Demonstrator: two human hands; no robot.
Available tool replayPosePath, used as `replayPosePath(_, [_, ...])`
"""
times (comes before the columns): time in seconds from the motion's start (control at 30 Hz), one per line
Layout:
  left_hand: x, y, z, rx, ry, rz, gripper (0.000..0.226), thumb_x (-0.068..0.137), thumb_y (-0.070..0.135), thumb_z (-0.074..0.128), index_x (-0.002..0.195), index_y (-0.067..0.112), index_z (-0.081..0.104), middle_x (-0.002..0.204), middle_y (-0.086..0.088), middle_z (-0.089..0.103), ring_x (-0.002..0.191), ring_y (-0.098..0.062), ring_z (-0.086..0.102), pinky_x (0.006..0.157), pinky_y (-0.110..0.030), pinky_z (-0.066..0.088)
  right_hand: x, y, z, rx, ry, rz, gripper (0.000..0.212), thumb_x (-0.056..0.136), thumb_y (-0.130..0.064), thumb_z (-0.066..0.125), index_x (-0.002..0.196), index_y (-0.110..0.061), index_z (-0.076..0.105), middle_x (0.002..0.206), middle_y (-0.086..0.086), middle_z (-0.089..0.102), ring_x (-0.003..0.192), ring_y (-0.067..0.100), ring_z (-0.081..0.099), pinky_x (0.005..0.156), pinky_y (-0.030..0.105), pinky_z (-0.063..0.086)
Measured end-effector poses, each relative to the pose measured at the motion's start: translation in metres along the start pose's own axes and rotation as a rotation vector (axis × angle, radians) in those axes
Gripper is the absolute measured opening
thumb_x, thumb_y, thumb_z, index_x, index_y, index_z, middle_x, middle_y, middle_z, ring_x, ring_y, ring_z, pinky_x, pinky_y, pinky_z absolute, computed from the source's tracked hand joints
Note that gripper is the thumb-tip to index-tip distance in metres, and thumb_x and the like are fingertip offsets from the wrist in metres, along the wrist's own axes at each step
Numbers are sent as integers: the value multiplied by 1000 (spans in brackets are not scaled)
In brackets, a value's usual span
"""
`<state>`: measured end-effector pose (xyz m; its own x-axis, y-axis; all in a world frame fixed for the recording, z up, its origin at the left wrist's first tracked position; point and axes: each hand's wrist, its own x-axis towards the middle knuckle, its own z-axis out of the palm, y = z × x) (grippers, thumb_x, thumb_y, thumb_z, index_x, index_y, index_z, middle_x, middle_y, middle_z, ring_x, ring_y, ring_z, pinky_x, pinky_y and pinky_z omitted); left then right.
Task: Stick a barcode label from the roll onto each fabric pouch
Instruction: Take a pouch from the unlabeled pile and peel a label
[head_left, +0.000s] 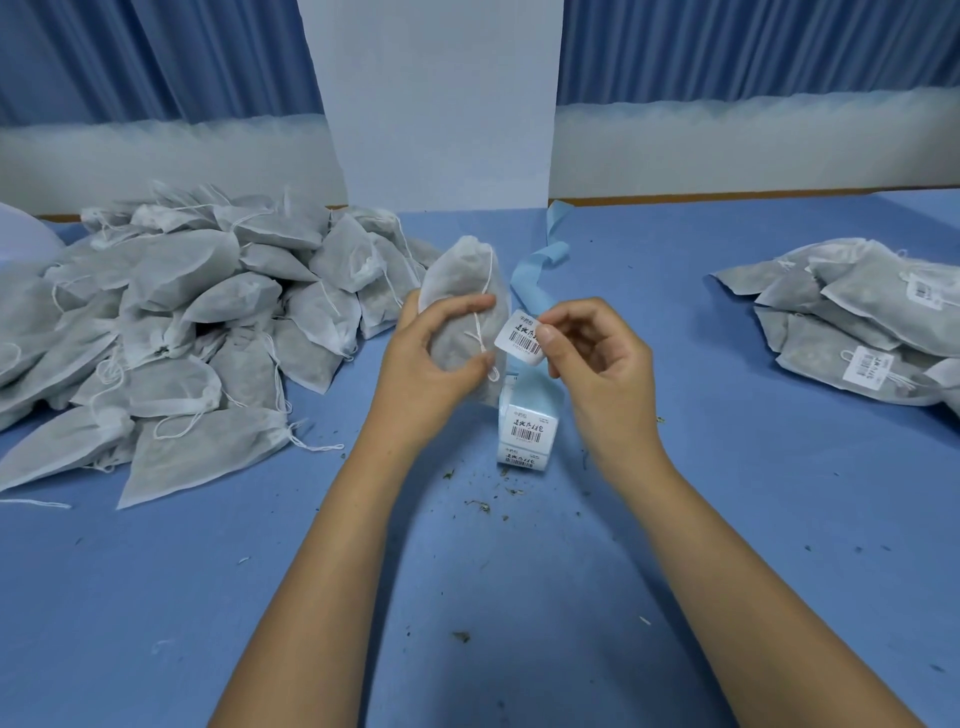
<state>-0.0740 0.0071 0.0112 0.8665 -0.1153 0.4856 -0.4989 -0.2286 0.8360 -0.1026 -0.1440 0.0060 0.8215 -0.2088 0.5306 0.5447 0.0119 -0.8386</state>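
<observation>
Gripping a pouch (462, 291) upright above the desk (727, 519): left hand (431, 358) curled round its lower half, drawstring side facing the camera. Right hand (597, 358) pinches a peeled label (519, 338) by one edge between thumb and forefinger, just beside the pouch; contact unclear. Roll (527, 421) stands on the desk below both hands, blue backing strip (535, 270) trailing away behind. Big pile (171, 322) of pouches at left; smaller stack (857, 312) at right, barcodes showing on two. Crumbs (480, 505) scattered near the roll.

Blue table (727, 519), loaded
Just below the grip stands the label roll (527, 426); unlabelled pouches (171, 332) heaped well left of it, labelled pouches (857, 322) well right, crumbs (480, 504) nearer.
</observation>
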Motion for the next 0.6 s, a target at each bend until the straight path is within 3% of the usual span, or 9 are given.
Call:
replayPosePath(0.13, [-1,1,2,-22,-40,37,49,74,-3,72,111,28,67,120,-10,53,115,-5,55,89,-9,42,1,2,4,-150,-106,-17,15,85,-13,64,83,-28,61,78,-16,63,69,13,53,66,28,44])
replayPosePath(0.23, [-2,2,1,-25,-80,57,49,77,-5,72,115,26,66,121,-10,53,118,-6,54,94,-12,42,2,3,6,-250,-150,-32,21,87,-10,64,83,-31,60,82,-13,64,64,8,49,63,21,41])
replayPosePath(0.4, [-5,4,-2,-46,-174,82,52,76,0,64,121,26,62,130,-10,51,127,-9,50,107,-26,40,2,5,8,-376,-139,-60,18,85,-13,65,85,-30,60,83,-7,64,68,15,51,64,25,40])
replayPosePath(0.6, [-4,5,3,-61,-89,86,31,90,4,66,115,22,65,121,-5,52,119,-1,52,102,-14,37,-1,5,10,-450,-102,-91,10,82,-21,71,88,-21,64,78,-13,61,70,11,54,64,22,38])
